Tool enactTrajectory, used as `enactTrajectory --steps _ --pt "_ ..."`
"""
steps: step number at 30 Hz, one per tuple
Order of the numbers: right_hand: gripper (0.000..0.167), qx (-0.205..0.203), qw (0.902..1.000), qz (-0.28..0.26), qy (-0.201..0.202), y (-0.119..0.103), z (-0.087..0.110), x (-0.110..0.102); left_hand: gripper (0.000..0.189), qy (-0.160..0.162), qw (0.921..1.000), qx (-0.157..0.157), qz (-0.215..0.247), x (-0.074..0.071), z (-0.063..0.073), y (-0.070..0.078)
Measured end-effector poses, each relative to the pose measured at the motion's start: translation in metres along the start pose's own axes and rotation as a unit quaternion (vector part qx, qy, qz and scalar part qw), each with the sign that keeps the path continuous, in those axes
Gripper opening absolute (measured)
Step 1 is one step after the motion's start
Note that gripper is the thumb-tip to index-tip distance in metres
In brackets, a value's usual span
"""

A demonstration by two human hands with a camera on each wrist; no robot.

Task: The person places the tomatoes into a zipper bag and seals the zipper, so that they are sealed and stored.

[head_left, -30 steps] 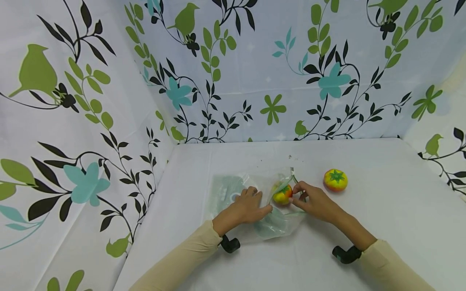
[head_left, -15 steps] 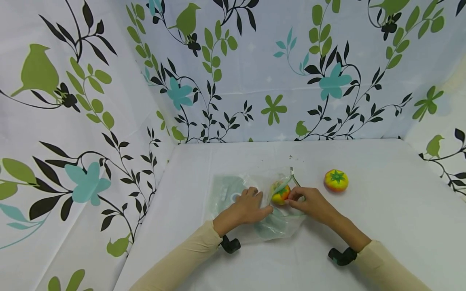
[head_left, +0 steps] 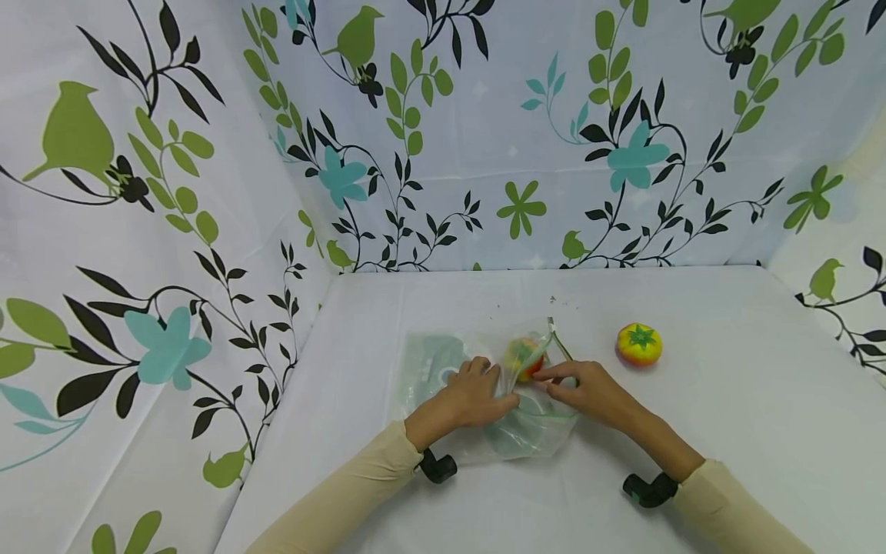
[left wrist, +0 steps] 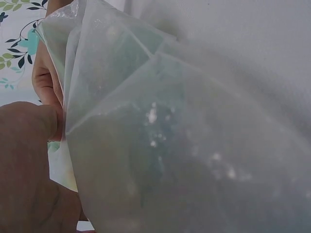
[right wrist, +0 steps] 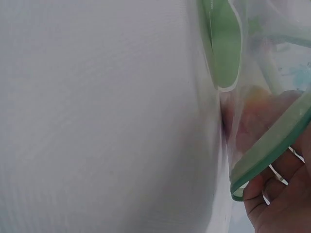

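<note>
A clear zip bag (head_left: 529, 435) with green-tinted strips lies between both hands. My left hand (head_left: 462, 396) rests on it, thumb spread away from the fingers; in the left wrist view the raised plastic covers most of the picture. Just inside the bag's mouth sits a yellow-red toy tomato (head_left: 523, 355), blurred by the plastic over it. My right hand (head_left: 588, 388) reaches to the mouth, its forefinger stretched out against the tomato's right side. In the right wrist view, the green zip edge (right wrist: 272, 145) crosses in front of the right fingers (right wrist: 272, 187).
A second toy tomato (head_left: 639, 344) with a green leaf top lies to the right of the bag on the white tabletop (head_left: 727, 385). Patterned cloth (head_left: 443, 177) with birds and leaves stands behind and at both sides. Each wrist carries a black camera (head_left: 651, 490).
The tomato has moved left and back, further under the plastic, with my right fingers following it. The left hand has stayed on the bag, and the second tomato has not moved.
</note>
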State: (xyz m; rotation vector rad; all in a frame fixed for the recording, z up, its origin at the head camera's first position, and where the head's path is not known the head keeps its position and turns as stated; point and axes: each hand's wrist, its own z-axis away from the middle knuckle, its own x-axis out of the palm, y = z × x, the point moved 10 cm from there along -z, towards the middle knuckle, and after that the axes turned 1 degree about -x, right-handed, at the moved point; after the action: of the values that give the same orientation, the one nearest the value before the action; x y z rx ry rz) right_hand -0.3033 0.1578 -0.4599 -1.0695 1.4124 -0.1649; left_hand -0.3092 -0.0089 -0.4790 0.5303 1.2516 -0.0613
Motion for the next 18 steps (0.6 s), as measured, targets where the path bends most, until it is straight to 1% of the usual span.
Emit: enactTrajectory --steps 2,5,11,15,18 --pt "0.028 -0.008 1.0 0.004 -0.001 -0.0021 -0.0002 0.0013 0.083 0.002 1.0 0.002 0.001 0.0 -0.0001 -0.0002" --pt "0.031 -0.009 0.9998 0.015 -0.004 -0.0031 -0.0007 0.0031 0.083 0.002 1.0 0.005 0.005 0.0005 -0.0003 -0.0005" --pt "0.04 0.001 0.9991 0.037 -0.02 -0.0027 -0.0025 0.0072 0.084 -0.001 0.9999 0.007 0.011 0.0025 -0.0014 -0.0009" --pt "0.042 0.008 0.9988 0.041 -0.027 -0.0023 -0.0022 0.0085 0.085 -0.001 1.0 0.005 0.005 0.0035 -0.0022 -0.0016" --pt "0.042 0.005 0.9986 0.044 -0.027 -0.0033 -0.0015 0.0081 0.085 -0.004 1.0 0.003 0.0 0.0044 -0.0024 -0.002"
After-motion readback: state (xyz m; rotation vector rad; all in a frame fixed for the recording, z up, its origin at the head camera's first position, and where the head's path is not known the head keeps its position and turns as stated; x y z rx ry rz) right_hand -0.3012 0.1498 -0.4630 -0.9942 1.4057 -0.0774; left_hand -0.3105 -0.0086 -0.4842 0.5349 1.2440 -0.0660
